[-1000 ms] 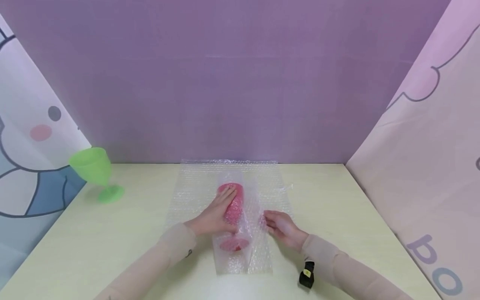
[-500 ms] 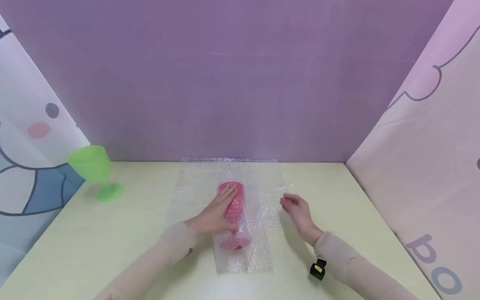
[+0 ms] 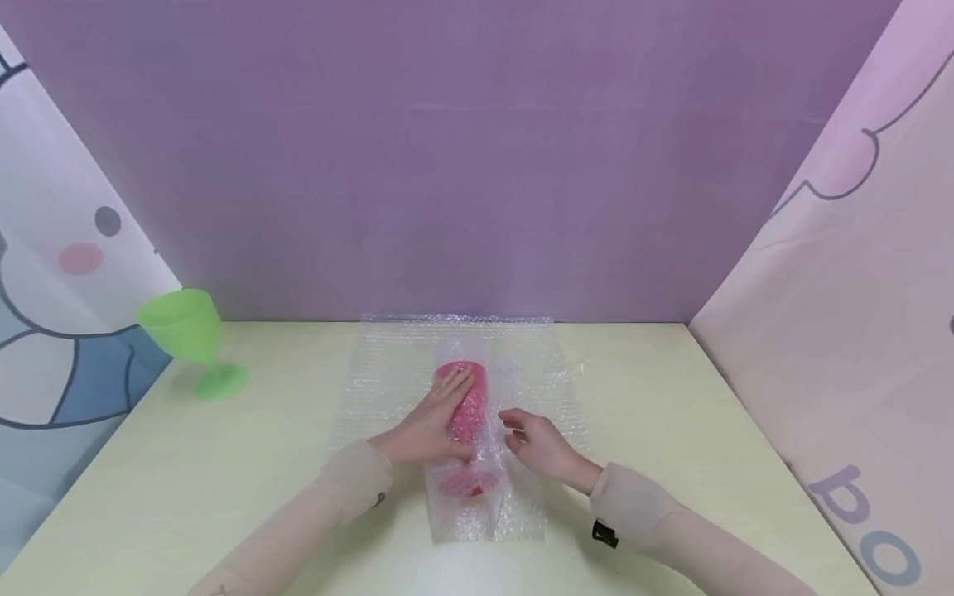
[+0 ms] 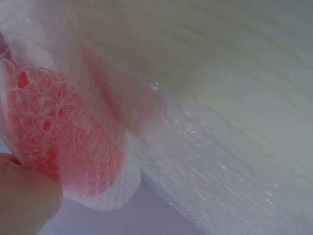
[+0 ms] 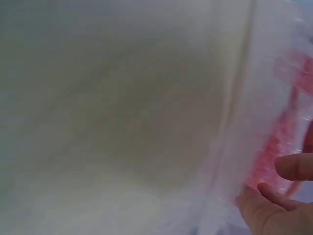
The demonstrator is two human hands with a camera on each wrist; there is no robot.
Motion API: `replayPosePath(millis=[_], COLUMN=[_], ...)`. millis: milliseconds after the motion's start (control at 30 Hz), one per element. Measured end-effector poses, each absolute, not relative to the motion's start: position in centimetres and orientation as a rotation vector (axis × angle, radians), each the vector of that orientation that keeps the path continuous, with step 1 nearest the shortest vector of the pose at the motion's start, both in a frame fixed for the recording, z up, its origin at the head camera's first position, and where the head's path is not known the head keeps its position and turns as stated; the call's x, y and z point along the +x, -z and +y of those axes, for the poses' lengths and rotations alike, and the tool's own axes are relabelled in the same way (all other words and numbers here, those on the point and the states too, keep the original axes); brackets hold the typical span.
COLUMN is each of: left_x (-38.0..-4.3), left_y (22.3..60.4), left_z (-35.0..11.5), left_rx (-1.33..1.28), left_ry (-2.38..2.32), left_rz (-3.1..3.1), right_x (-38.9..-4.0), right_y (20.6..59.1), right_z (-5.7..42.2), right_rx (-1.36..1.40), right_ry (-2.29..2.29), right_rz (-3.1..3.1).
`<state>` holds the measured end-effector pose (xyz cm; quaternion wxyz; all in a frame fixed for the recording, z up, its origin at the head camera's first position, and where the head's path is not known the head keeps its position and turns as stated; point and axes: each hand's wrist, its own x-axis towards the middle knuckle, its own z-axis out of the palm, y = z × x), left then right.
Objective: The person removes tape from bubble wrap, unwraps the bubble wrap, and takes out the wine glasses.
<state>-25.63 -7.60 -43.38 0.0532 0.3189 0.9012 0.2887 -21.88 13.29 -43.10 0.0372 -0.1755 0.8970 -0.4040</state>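
A pink goblet point(image 3: 469, 414) lies on its side under a layer of clear bubble wrap point(image 3: 391, 372), its round base toward the near side. My left hand point(image 3: 431, 424) holds it through the wrap, fingers across the bowl and thumb by the stem. In the left wrist view, a fingertip meets the pink bowl point(image 4: 73, 137) near its rim, with the bubbles showing over it. Just right of the goblet, my right hand point(image 3: 546, 447) is over the folded wrap with fingers loosely bent and parted. Nothing shows between those fingers in the right wrist view.
A green goblet point(image 3: 182, 331) stands upright at the back left of the pale table point(image 3: 283, 364). A purple wall point(image 3: 477, 165) rises behind, and printed panels point(image 3: 857, 331) flank both sides. The wrap reaches the table's back edge.
My right hand first let go of the wrap's edge and moved out to the right, then came back left close to the goblet. My left hand stays in place on it.
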Motion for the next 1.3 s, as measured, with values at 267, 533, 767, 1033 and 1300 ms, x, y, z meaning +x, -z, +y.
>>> replayPosePath(millis=[267, 533, 767, 1033, 1300], left_x=[-25.5, -25.3, -25.4, -25.3, -25.3], left_y=[43.3, 43.2, 43.1, 43.3, 43.2], left_z=[-7.4, -7.4, -7.7, -7.9, -8.1], left_rx=[0.960, 0.954, 0.948, 0.968, 0.972], left_ry=[-0.865, -0.850, -0.856, -0.862, -0.890], left_rz=[2.743, 2.746, 2.754, 2.753, 2.752], right_x=[-22.6, -23.1, -23.5, -23.8, -23.8], right_y=[44.8, 45.2, 45.4, 45.6, 45.5], right_z=[13.3, 13.4, 13.3, 13.0, 12.8], right_rx=[-0.628, -0.680, -0.674, -0.693, -0.764], right_ry=[1.142, 0.956, 0.989, 0.994, 0.906], right_rz=[2.735, 2.747, 2.742, 2.686, 2.715])
